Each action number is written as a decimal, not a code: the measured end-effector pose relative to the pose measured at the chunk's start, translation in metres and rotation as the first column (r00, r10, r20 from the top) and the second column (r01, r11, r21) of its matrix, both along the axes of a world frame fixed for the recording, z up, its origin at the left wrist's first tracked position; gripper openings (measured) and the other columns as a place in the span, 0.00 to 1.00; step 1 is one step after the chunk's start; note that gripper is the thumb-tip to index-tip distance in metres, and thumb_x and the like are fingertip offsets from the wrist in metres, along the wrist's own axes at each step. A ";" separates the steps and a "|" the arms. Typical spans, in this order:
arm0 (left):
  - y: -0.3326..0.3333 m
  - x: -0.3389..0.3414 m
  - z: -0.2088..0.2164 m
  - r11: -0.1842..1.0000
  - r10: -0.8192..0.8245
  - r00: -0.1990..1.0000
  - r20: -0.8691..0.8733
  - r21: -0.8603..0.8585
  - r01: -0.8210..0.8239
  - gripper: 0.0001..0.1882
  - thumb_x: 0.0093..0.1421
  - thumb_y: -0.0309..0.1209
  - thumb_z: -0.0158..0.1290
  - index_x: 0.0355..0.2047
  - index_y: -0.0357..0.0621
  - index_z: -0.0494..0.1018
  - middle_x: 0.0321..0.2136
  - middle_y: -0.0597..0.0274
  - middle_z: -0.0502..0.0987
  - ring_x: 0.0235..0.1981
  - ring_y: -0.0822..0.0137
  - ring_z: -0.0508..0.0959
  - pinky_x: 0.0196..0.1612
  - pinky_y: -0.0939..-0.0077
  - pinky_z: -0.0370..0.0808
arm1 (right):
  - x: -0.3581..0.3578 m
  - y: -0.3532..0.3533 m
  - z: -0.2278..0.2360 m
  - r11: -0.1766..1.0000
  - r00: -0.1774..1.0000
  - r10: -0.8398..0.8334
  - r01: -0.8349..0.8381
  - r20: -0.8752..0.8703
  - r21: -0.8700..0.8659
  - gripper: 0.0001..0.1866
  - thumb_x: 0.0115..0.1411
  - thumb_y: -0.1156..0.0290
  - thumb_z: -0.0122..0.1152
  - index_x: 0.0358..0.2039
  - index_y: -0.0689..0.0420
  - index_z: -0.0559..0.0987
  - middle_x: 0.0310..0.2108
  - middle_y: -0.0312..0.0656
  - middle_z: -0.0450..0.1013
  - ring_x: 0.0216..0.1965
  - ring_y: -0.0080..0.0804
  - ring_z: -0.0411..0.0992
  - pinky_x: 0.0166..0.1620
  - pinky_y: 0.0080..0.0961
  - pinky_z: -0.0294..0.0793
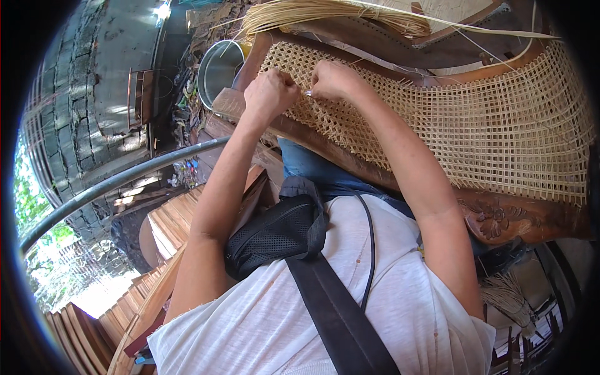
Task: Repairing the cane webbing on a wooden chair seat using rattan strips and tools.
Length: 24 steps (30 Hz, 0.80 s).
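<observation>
A woven cane panel (450,125) in an open lattice pattern spans a carved wooden frame (500,219) lying across my lap. Both my hands are over the narrower left part of the weave. My left hand (272,94) is closed near the frame's left end, its fingers curled; whatever it pinches is hidden. Just to its right, my right hand (334,81) is also closed, knuckles up. A small shiny metal tip (308,93) sticks out from it toward the left hand; the rest of that thing is hidden in the fingers. Loose strand ends poke up along the panel's far edge.
A bundle of cane strips (300,17) lies beyond the panel, with long strips trailing right. A metal bucket (219,72) stands by the frame's left end. A curved metal pipe (125,178) and stacked wooden pieces (175,225) are at left. More strands (509,297) hang lower right.
</observation>
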<state>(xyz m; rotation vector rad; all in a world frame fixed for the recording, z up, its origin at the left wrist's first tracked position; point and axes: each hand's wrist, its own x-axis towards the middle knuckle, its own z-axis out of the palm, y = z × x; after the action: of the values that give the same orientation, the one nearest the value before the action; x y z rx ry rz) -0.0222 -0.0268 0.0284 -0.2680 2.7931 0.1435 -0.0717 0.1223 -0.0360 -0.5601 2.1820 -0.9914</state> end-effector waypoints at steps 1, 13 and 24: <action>-0.001 0.003 -0.002 1.000 -0.005 1.000 -0.001 -0.001 0.005 0.11 0.49 0.36 0.58 0.29 0.44 0.83 0.28 0.44 0.81 0.34 0.49 0.82 0.41 0.59 0.79 | -0.002 0.000 0.003 1.000 0.996 0.015 -0.017 0.082 0.021 0.10 0.54 0.70 0.60 0.33 0.59 0.84 0.38 0.51 0.80 0.43 0.45 0.79 0.50 0.41 0.77; 0.008 0.002 -0.025 0.930 -0.352 0.887 -0.299 -0.007 0.366 0.10 0.56 0.36 0.59 0.34 0.43 0.82 0.28 0.53 0.80 0.32 0.55 0.80 0.41 0.65 0.76 | -0.014 0.077 -0.010 0.953 0.958 -0.215 0.248 -0.188 0.174 0.23 0.53 0.45 0.68 0.30 0.55 0.84 0.30 0.44 0.81 0.36 0.37 0.80 0.42 0.39 0.77; 0.000 -0.010 -0.016 0.961 0.094 0.995 -0.043 0.264 -0.080 0.15 0.56 0.40 0.61 0.28 0.37 0.82 0.18 0.60 0.80 0.22 0.74 0.78 0.29 0.76 0.74 | 0.007 0.018 -0.024 0.994 0.989 -0.066 0.077 -0.134 0.074 0.09 0.57 0.67 0.59 0.32 0.58 0.84 0.31 0.46 0.80 0.32 0.34 0.79 0.43 0.41 0.79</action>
<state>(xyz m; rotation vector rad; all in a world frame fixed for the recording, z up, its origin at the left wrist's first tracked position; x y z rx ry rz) -0.0320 -0.0265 0.0127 -0.3249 2.7757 0.5450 -0.0648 0.1401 -0.0595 -0.5264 2.3621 -0.9238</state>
